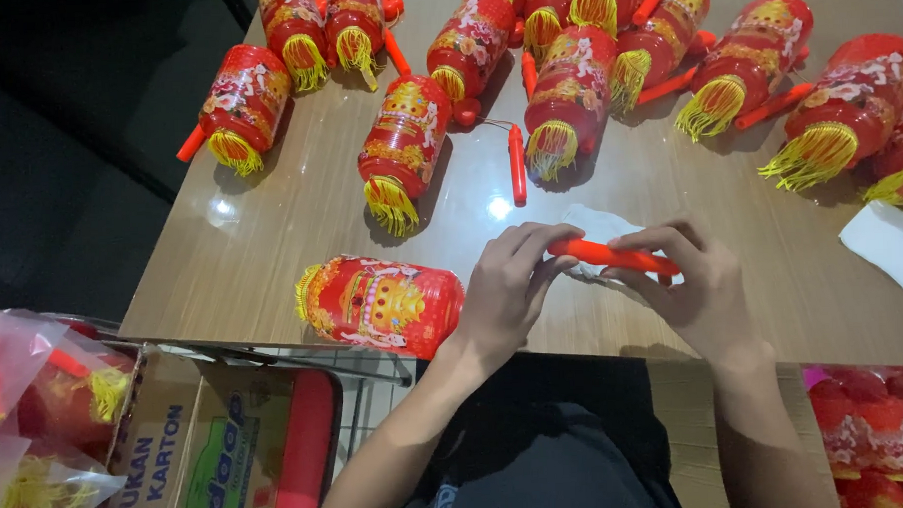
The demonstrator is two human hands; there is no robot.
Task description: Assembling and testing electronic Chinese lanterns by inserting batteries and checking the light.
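Both hands, left hand (508,287) and right hand (698,290), grasping orange stick (612,255); lantern (383,304) at 9 o'clock unattached; many finished lanterns (571,95) at 12 on worktop (271,230).

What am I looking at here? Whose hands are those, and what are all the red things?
There is one picture, taken by a camera worn on a person's head, looking down. So the two hands belong to the person wearing it. The left hand and the right hand together hold an orange stick, with a white cloth just under it. They work at a brown table. Right beside the left hand lies a red lantern on its side. Farther back lie many more lanterns with yellow tassels, some with orange sticks next to them. Another white cloth lies at the right. Below the table at the left is a cardboard box and bags with more lanterns.
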